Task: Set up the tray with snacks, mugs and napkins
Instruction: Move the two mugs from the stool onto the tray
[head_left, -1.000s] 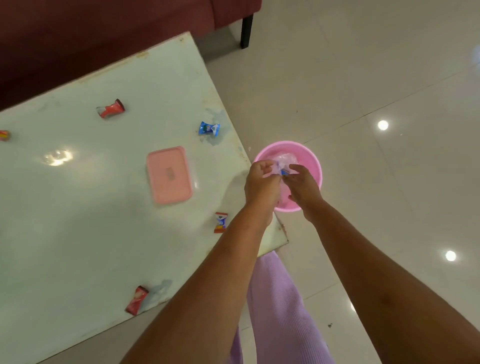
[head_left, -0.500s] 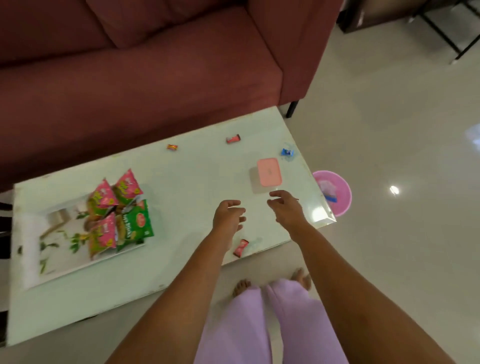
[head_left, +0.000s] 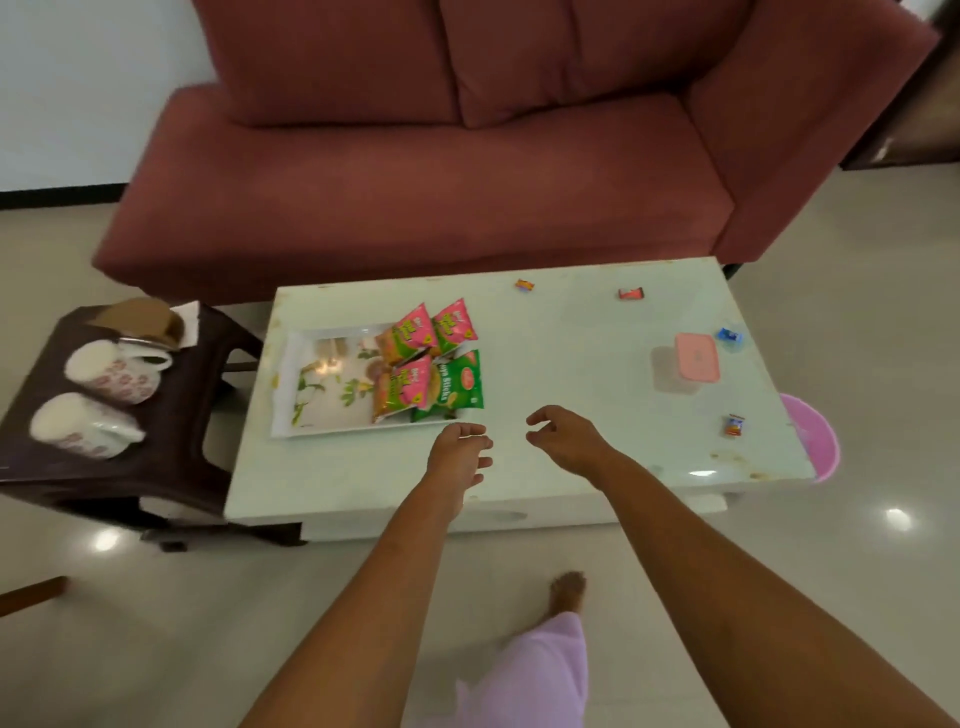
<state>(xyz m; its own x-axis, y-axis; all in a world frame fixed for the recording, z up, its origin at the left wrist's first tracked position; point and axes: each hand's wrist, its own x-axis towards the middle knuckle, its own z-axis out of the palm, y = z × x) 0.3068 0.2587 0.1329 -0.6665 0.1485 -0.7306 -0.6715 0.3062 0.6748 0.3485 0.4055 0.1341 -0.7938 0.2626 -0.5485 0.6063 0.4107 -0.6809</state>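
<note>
Both hands hover empty over the table (head_left: 571, 364), fingers loosely curled: left hand (head_left: 457, 457), right hand (head_left: 566, 439). Just beyond the left hand lies the tray (head_left: 291, 384), snack packets (head_left: 426, 364) crowded at its near end, probably leaving room for mugs. Farther left of it, two mugs (head_left: 111, 374) lie tipped on a dark stool (head_left: 176, 415).

Dim warm indoor light; ceiling-lamp glare spotted the glossy pale tiled floor (head_left: 896, 519); left-edge patterned white mugs (head_left: 111, 374) were motion-blurred, edges bowed.
</note>
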